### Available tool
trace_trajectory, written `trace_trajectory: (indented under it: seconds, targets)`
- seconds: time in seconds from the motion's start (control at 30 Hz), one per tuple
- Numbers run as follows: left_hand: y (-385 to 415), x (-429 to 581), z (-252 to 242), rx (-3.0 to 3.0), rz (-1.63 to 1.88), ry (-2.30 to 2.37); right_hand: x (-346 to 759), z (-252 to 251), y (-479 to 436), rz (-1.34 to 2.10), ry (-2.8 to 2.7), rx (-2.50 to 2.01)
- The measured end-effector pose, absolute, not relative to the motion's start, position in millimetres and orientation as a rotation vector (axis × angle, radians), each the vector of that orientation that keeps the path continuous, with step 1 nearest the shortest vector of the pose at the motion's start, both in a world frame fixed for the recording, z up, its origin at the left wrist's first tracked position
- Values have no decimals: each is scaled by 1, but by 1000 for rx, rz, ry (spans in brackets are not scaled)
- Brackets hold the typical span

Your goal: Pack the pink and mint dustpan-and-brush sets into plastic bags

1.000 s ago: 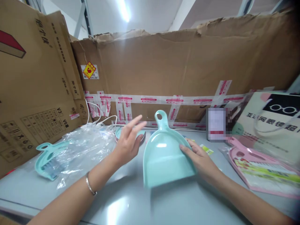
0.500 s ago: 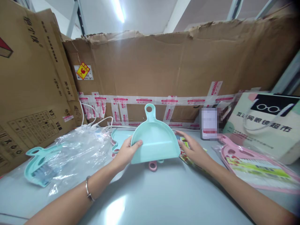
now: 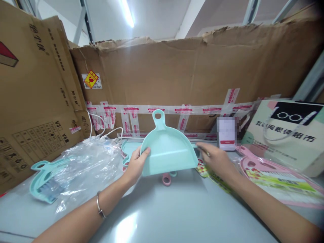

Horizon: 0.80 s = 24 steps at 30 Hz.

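Observation:
My left hand [image 3: 137, 164] grips a mint-green dustpan [image 3: 169, 148] by its left edge, thumb on the front face. The dustpan is held up over the table, its handle with a round hole pointing upward and its straight lip at the bottom. Just right of it, my right hand [image 3: 215, 158] is closed, fingers curled. A small greenish tip shows at its fingertips, but what it belongs to is hidden behind the dustpan. Below the lip, a pink ring-shaped end [image 3: 166, 179] sticks out. Another mint-green piece [image 3: 131, 149] lies behind my left hand.
On the left, a mint-green dustpan and brush set [image 3: 45, 182] lies by crumpled clear plastic bags [image 3: 88, 168]. To the right are a printed card [image 3: 217, 180], a bagged pink set [image 3: 275, 175], a phone [image 3: 226, 133] and a paper bag [image 3: 283, 135]. Large cardboard boxes [image 3: 157, 74] stand behind.
My right hand has gone from open fingers near the dustpan's right edge to a closed grip, slightly farther right. The dustpan has tilted a little, its handle leaning left.

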<state>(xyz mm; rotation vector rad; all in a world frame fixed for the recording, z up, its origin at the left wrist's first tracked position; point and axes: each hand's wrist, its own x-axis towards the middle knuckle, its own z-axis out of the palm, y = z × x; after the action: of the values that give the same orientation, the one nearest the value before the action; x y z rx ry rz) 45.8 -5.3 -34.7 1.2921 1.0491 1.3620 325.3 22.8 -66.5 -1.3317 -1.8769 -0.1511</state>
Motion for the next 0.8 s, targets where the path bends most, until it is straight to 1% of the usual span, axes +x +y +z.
trace_trajectory:
  seconds: [0.07, 0.13, 0.2, 0.3, 0.4, 0.6, 0.7, 0.8]
  targets:
    - [-4, 45, -36, 1264, 1409, 1031, 338, -56, 20, -269, -1658, -1340]
    - [-2, 44, -37, 1268, 1425, 1031, 349, -44, 18, -259, -1437, -1361]
    - [-1, 44, -38, 1298, 1421, 1049, 356, -34, 16, -105, -1212, -1337]
    - [0, 45, -39, 1344, 1390, 1088, 353, -25, 11, 243, -1037, -1127]
    - [-1, 46, -43, 1349, 1337, 1083, 330, -22, 0, 445, -1137, -1075]
    - [-6, 53, -50, 1292, 1192, 1097, 279, -29, -26, 522, -1482, -1318]
    - [-10, 56, -48, 1329, 1145, 1033, 272, -36, -28, 465, -1551, -1370]
    - [-13, 57, -45, 1396, 1111, 994, 272, -39, -25, 296, -1611, -1334]
